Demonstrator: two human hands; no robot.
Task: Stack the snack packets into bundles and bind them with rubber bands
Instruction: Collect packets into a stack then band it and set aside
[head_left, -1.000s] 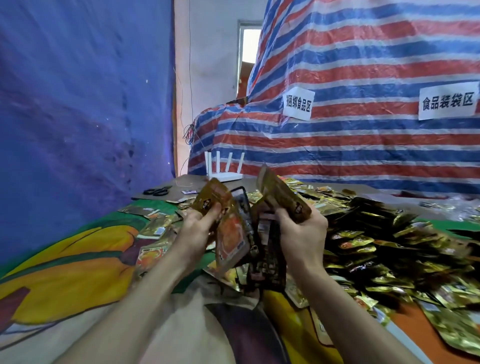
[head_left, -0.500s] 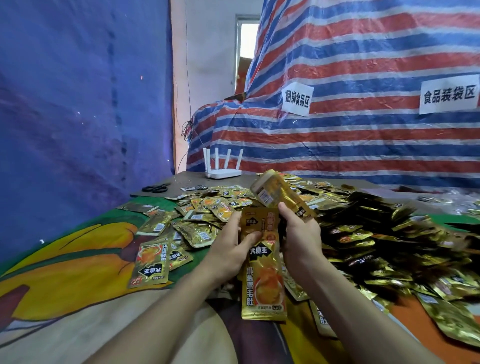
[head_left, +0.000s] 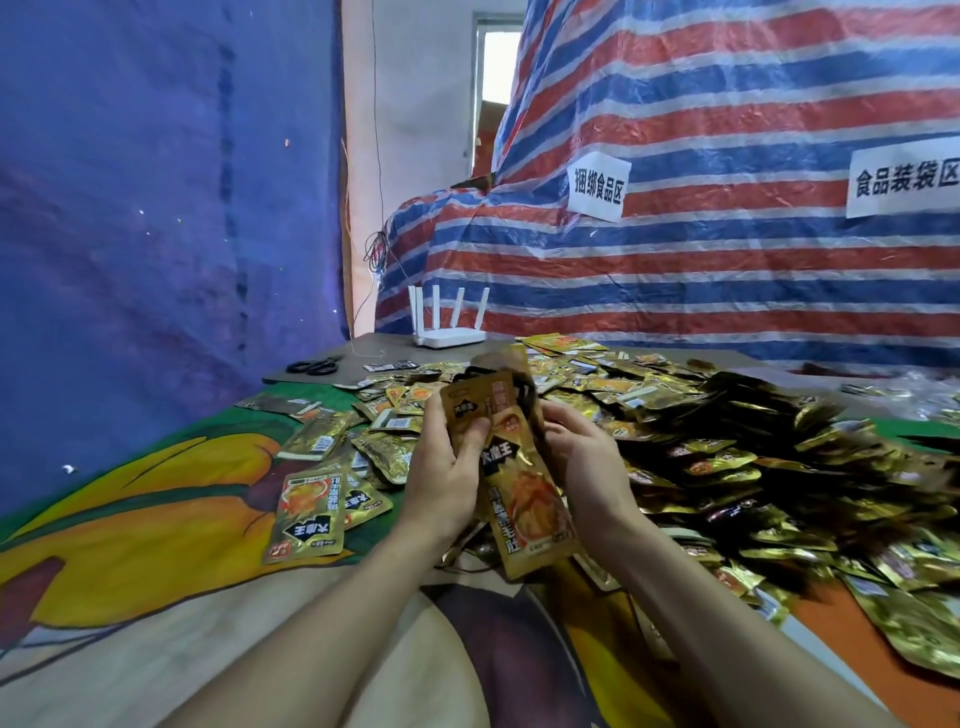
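I hold a small stack of gold snack packets upright in front of me, above the table. My left hand grips the stack's left side with the thumb pressed across the front packet. My right hand cups the right edge and the back of the stack. A big heap of loose gold packets covers the table to the right and behind my hands. Two more packets lie flat on the left. No rubber band shows in my hands.
A colourful printed cloth covers the table. Black scissors and a white router sit at the far edge. Blue tarp hangs on the left; a striped tarp with paper labels rises behind.
The packet my right hand held raised has come down onto the stack. Both hands have closed in around the packets and squared them together.
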